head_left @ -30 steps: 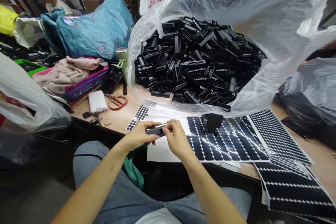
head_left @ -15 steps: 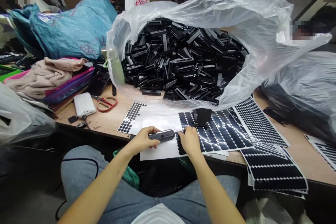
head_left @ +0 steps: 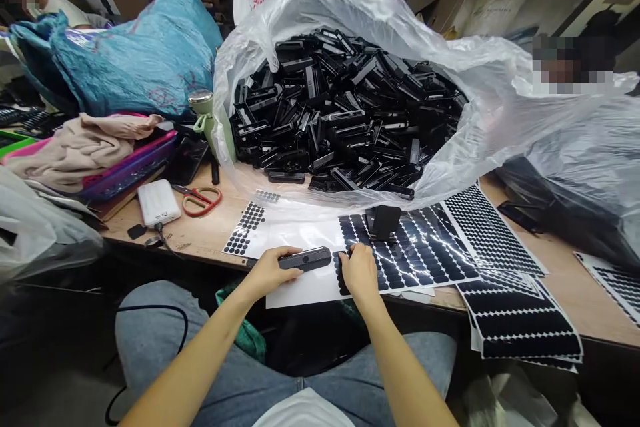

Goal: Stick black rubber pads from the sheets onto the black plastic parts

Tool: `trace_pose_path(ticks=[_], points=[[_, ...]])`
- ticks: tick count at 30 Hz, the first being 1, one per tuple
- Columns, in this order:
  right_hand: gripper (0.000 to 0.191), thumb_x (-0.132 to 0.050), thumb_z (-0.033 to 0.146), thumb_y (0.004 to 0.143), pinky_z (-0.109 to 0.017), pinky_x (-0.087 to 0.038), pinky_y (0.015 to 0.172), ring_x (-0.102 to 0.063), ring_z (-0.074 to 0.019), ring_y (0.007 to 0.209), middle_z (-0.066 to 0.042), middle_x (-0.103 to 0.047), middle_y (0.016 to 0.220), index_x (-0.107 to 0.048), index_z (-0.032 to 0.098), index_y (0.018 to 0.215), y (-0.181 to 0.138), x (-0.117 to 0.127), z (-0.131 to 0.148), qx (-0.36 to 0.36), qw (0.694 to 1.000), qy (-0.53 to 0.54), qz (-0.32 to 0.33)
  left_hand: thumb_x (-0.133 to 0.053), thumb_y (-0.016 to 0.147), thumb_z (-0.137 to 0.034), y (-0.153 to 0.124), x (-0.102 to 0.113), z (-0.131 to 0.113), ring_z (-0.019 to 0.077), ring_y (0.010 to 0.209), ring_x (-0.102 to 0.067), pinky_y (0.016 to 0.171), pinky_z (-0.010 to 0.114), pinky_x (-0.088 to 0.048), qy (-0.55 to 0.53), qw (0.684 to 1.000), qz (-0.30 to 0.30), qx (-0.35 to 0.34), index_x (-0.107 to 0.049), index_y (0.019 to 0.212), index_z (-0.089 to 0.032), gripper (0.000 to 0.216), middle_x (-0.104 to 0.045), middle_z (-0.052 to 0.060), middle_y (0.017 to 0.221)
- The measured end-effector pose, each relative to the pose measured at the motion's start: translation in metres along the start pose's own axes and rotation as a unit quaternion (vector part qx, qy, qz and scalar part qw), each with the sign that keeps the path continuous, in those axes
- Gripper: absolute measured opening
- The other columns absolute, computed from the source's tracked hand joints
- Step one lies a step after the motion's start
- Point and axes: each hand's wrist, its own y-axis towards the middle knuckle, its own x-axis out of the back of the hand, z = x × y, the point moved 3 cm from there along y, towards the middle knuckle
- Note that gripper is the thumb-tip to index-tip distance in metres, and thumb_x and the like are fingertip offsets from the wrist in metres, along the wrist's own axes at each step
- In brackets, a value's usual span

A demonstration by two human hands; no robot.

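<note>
The left hand (head_left: 270, 270) has its grip closed on one end of a black oblong casing (head_left: 311, 258), held over the bare white part of a sticker sheet (head_left: 295, 290). The right hand (head_left: 361, 273) touches the sheet's black stickers (head_left: 425, 250); whether its bent fingers pinch one, I cannot tell. A small black stand (head_left: 387, 221) sits just beyond. Behind, an open plastic bag (head_left: 345, 3) of heaped casings (head_left: 345, 117) lies on the bench (head_left: 213, 237), near red-handled scissors (head_left: 213, 195).
</note>
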Motion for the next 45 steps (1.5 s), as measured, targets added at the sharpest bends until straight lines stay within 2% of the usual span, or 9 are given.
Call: trace_pose_path(ticks=[3, 6, 8, 11, 13, 16, 26, 33, 45], points=[[0.008, -0.049, 0.021, 0.074, -0.035, -0.038, 0.067, -0.054, -0.0256, 0.074, -0.013, -0.056, 0.079, -0.056, 0.017, 0.074, 0.000, 0.001, -0.002, 0.008, 0.999, 0.039, -0.010, -0.067, 0.062, -0.023, 0.000, 0.000, 0.000, 0.0133, 0.053, -0.057, 0.053, 0.024, -0.045, 0.002, 1.000, -0.004, -0.006, -0.058, 0.104, -0.016, 0.044, -0.060, -0.001, 0.063], [0.013, -0.048, 0.026, 0.074, -0.033, -0.038, 0.064, -0.052, -0.0210, 0.066, -0.007, -0.055, 0.070, -0.053, 0.019, 0.064, 0.002, 0.008, -0.007, -0.014, 0.987, 0.157, 0.019, -0.067, 0.062, -0.024, -0.001, 0.002, 0.000, 0.0135, 0.053, -0.058, 0.053, 0.024, -0.045, 0.003, 1.000, -0.008, -0.001, -0.058, 0.106, -0.016, 0.045, -0.061, 0.000, 0.064], [0.018, -0.050, 0.034, 0.073, -0.031, -0.039, 0.062, -0.051, -0.0176, 0.062, -0.003, -0.054, 0.065, -0.053, 0.019, 0.065, 0.000, 0.014, -0.009, -0.051, 0.956, 0.278, 0.073, -0.067, 0.063, -0.025, -0.002, 0.003, -0.002, 0.0133, 0.054, -0.058, 0.054, 0.024, -0.046, -0.003, 1.000, -0.003, -0.003, -0.057, 0.106, -0.016, 0.045, -0.063, 0.001, 0.069], [0.025, -0.057, 0.041, 0.068, -0.028, -0.042, 0.064, -0.051, -0.0141, 0.065, -0.002, -0.056, 0.071, -0.055, 0.017, 0.069, -0.006, 0.020, -0.005, -0.089, 0.878, 0.441, 0.167, -0.068, 0.063, -0.027, -0.005, 0.004, -0.009, 0.0136, 0.057, -0.059, 0.059, 0.026, -0.047, -0.014, 1.000, 0.013, -0.022, -0.058, 0.107, -0.016, 0.046, -0.064, 0.001, 0.071], [0.026, -0.062, 0.041, 0.065, -0.028, -0.043, 0.069, -0.051, -0.0125, 0.068, -0.002, -0.056, 0.075, -0.054, 0.016, 0.068, -0.010, 0.020, 0.002, -0.096, 0.837, 0.496, 0.209, -0.069, 0.063, -0.027, -0.008, 0.004, -0.014, 0.0140, 0.058, -0.059, 0.060, 0.026, -0.047, -0.013, 0.999, 0.025, -0.036, -0.058, 0.107, -0.016, 0.046, -0.064, 0.001, 0.069], [0.028, -0.065, 0.041, 0.062, -0.028, -0.045, 0.070, -0.048, -0.0099, 0.064, 0.002, -0.051, 0.066, -0.051, 0.017, 0.064, -0.015, 0.019, 0.009, -0.109, 0.813, 0.522, 0.235, -0.068, 0.063, -0.028, -0.012, 0.002, -0.019, 0.0140, 0.059, -0.059, 0.059, 0.026, -0.047, -0.006, 0.998, 0.037, -0.054, -0.058, 0.106, -0.016, 0.046, -0.064, 0.001, 0.070], [0.026, -0.064, 0.040, 0.065, -0.028, -0.047, 0.070, -0.050, -0.0101, 0.066, 0.002, -0.049, 0.069, -0.052, 0.016, 0.065, -0.022, 0.023, 0.008, -0.096, 0.823, 0.517, 0.216, -0.069, 0.063, -0.029, -0.018, -0.003, -0.023, 0.0147, 0.063, -0.059, 0.062, 0.027, -0.047, 0.009, 0.997, 0.032, -0.072, -0.059, 0.105, -0.015, 0.045, -0.064, 0.004, 0.081], [0.028, -0.061, 0.044, 0.068, -0.026, -0.046, 0.061, -0.052, -0.0113, 0.062, 0.000, -0.053, 0.070, -0.053, 0.017, 0.069, -0.026, 0.018, 0.006, -0.083, 0.854, 0.483, 0.177, -0.068, 0.062, -0.026, -0.021, -0.004, -0.027, 0.0135, 0.063, -0.058, 0.062, 0.027, -0.047, 0.010, 0.996, 0.021, -0.082, -0.061, 0.103, -0.016, 0.043, -0.063, 0.005, 0.091], [0.034, -0.057, 0.051, 0.069, -0.030, -0.045, 0.061, -0.054, -0.0150, 0.061, -0.002, -0.058, 0.067, -0.056, 0.017, 0.072, -0.032, 0.020, 0.007, -0.050, 0.899, 0.424, 0.101, -0.067, 0.063, -0.026, -0.026, -0.007, -0.030, 0.0140, 0.065, -0.059, 0.059, 0.026, -0.048, -0.007, 0.997, 0.024, -0.078, -0.061, 0.102, -0.016, 0.041, -0.061, 0.005, 0.092]])
